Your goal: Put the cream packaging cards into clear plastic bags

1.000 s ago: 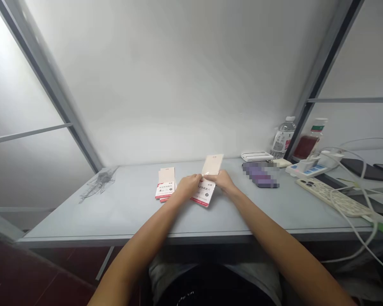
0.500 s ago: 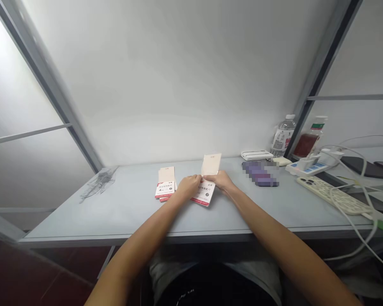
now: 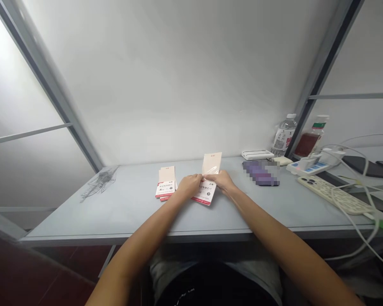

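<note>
A packaged ruler set (image 3: 206,196), with a white and red printed lower part and a pale upper part in clear film, sits above the desk in front of me. My left hand (image 3: 190,186) is closed on its left edge near the middle, covering part of the print. On the opposite edge my right hand (image 3: 222,179) pinches the packet at the same height. To the left of my hands, a small stack of similar ruler set packets (image 3: 165,188) lies on the desk, slightly fanned out.
The grey desk (image 3: 130,212) bears a scribbled dark patch (image 3: 98,183) at left. At right are a purple pixelated item (image 3: 260,173), a white box-like device (image 3: 257,155), a water bottle (image 3: 284,135), a jar of red contents (image 3: 309,142), a power strip (image 3: 309,169), a phone case (image 3: 333,196) and loose cables (image 3: 368,191).
The packet's upper part has turned slightly and now shows a glint on its film. Both hands keep nearly the same place and grip.
</note>
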Available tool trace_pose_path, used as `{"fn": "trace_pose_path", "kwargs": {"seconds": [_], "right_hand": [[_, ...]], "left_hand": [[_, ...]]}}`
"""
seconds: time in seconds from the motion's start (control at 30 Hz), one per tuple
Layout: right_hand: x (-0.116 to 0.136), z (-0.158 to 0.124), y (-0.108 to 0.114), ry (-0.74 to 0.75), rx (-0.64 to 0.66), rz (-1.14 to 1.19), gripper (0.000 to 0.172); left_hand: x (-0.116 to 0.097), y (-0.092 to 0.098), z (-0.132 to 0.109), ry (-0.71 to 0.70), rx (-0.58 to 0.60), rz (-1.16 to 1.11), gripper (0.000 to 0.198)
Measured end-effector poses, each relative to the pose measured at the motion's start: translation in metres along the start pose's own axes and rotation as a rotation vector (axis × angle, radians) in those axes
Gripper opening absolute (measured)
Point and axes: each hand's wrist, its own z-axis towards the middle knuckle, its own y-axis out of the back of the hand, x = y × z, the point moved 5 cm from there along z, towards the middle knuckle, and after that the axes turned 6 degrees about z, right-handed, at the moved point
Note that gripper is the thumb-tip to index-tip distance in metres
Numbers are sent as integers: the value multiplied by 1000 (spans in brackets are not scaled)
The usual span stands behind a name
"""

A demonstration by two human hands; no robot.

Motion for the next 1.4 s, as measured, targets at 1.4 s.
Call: {"fn": "trace_pose_path", "kwargs": {"seconds": [1.4], "right_hand": [[4, 1, -3, 18, 179, 6, 38]], "left_hand": [[44, 17, -7, 254, -416, -811, 26]]}}
